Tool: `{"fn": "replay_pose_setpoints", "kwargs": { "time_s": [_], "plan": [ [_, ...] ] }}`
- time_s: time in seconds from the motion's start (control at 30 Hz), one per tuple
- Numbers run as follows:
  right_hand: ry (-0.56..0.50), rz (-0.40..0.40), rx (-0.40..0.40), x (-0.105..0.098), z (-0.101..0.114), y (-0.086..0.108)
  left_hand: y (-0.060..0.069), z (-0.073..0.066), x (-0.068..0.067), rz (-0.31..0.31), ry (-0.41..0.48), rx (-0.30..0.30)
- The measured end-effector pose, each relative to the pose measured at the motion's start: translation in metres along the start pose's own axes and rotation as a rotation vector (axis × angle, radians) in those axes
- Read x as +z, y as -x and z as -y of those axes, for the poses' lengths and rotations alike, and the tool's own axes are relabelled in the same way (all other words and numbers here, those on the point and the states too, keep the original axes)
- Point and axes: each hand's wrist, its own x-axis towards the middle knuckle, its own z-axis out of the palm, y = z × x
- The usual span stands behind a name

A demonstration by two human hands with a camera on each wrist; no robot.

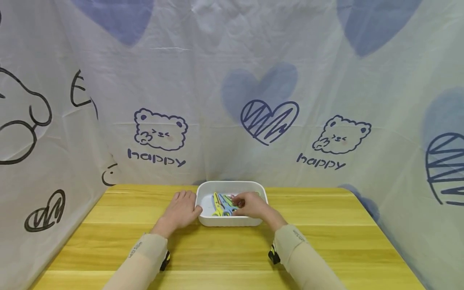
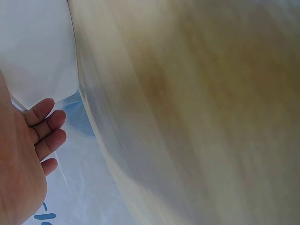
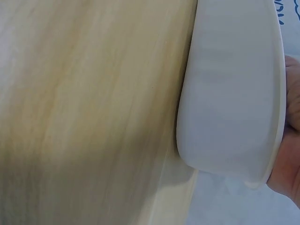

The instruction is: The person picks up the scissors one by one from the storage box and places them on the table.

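Note:
A white plastic bin [image 1: 232, 221] stands at the far edge of the table. Inside it lie several pairs of children's scissors, among them yellow scissors [image 1: 217, 204] and blue scissors [image 1: 227, 208]. My left hand [image 1: 183, 209] rests against the bin's left side, its thumb at the rim. In the left wrist view its fingers [image 2: 50, 125] are loosely bent beside the bin's corner. Over the bin's right part, my right hand [image 1: 251, 205] reaches down to the scissors, thumb and fingers apart near a blue handle. The bin wall hides its fingertips in the right wrist view.
The bin stands on a wood-grain table [image 1: 224, 249]. Behind and at both sides hangs a pale curtain [image 1: 214, 153] printed with hearts and bears. Each sleeve has a dark wrist device [image 1: 274, 254] below the cuff.

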Motion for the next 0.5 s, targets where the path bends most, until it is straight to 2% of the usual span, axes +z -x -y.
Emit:
{"fn": "replay_pose_setpoints", "kwargs": {
  "time_s": [0.5],
  "plan": [
    [-0.012,0.001,-0.023,0.0035,-0.0049,-0.0015,0.0014,-0.0025,-0.0042,0.015,-0.002,0.002]
  ]
}}
